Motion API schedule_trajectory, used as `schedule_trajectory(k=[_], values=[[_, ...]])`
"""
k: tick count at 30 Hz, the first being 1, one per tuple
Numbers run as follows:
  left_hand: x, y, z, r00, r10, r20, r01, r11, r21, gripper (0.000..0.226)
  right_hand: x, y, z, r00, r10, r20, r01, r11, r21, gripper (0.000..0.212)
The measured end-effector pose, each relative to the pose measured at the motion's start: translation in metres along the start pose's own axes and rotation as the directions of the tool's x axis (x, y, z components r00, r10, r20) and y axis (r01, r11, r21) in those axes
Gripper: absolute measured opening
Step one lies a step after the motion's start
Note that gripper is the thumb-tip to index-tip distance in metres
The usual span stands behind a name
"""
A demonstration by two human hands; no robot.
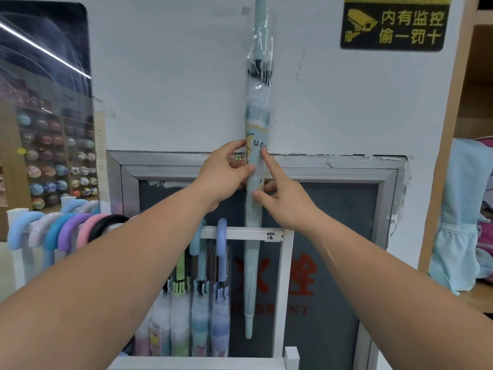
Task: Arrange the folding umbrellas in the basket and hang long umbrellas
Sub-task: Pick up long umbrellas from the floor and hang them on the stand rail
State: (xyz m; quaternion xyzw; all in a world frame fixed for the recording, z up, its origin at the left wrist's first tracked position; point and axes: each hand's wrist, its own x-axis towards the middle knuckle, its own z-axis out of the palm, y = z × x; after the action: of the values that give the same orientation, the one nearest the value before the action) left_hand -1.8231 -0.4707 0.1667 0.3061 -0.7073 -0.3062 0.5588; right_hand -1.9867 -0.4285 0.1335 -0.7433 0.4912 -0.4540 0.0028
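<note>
A long pale blue-green umbrella (258, 113) in clear plastic wrap stands upright in front of the white wall, its tip down behind the white rack bar (240, 233). My left hand (222, 174) holds its folded canopy from the left, thumb and fingers curled round it. My right hand (280, 198) pinches the same canopy from the right, index finger stretched up along it. Its handle is cut off by the top edge. Two long umbrellas (210, 276) hang by curved handles on the rack bar.
A row of pastel curved umbrella handles (66, 231) hangs on a rack at the left. A metal-framed dark panel (333, 236) sits behind the rack. A black and yellow sign (394, 22) is on the wall. Light blue fabric (461, 209) hangs at the right.
</note>
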Motion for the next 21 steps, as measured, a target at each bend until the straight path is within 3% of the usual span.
schedule_trajectory(k=[4, 8, 12, 21], values=[[-0.009, -0.008, 0.006, 1.0, -0.007, 0.029, 0.007, 1.0, -0.004, 0.046, 0.025, -0.005, -0.011, 0.988, 0.051, -0.143, -0.028, 0.987, 0.159, 0.065], [-0.015, -0.018, 0.015, 0.998, 0.067, -0.021, -0.064, 0.99, 0.124, 0.05, 0.044, -0.022, -0.02, 0.976, 0.049, -0.214, -0.042, 0.998, 0.039, 0.064], [-0.019, -0.019, 0.019, 0.993, 0.113, -0.03, -0.102, 0.963, 0.25, 0.046, 0.047, -0.031, -0.022, 0.952, 0.046, -0.303, -0.046, 0.999, 0.006, 0.048], [-0.013, -0.022, 0.001, 0.989, 0.095, -0.111, -0.073, 0.98, 0.186, 0.019, 0.037, -0.013, -0.004, 0.978, 0.145, -0.151, -0.113, 0.972, 0.205, 0.034]])
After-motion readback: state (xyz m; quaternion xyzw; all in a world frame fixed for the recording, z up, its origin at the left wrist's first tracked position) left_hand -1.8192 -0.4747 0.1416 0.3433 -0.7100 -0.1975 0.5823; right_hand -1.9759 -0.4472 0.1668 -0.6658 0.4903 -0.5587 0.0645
